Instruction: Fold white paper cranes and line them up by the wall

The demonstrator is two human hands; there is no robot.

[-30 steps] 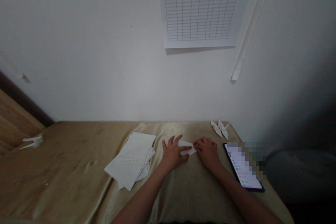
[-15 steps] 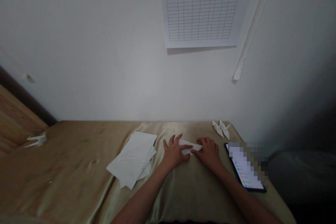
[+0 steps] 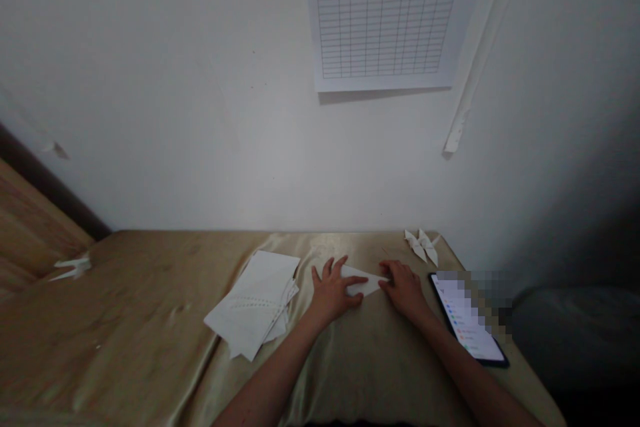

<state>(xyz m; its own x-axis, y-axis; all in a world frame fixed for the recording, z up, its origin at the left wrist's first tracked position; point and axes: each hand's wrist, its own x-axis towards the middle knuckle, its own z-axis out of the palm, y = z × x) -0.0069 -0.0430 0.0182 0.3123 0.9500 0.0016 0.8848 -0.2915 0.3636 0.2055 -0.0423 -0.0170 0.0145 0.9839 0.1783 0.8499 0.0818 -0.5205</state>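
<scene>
A long, narrow piece of folded white paper [image 3: 364, 281] is held flat on a gold satin cloth [image 3: 125, 333], tapering to a point on the right, between two bare hands. The paper is pressed down by the person's left hand [image 3: 333, 292], whose fingers are spread, with the thumb side laid against the paper's wider end. Its narrow tip is covered by the fingertips [image 3: 387, 268] of the right hand [image 3: 404, 290], which are bunched closer together and bear down on it from above; no pinch can be made out in either hand. To the left of the hands, a loose stack of white paper sheets [image 3: 250, 305] is laid at an angle. A white origami crane [image 3: 423, 246] is placed beyond the right hand, near the far edge of the cloth, and a smartphone [image 3: 467, 323] with a pixelated, lit screen lies just to the right of that hand. A printed grid chart [image 3: 385, 20] is fixed to the white wall [image 3: 200, 113] above.
</scene>
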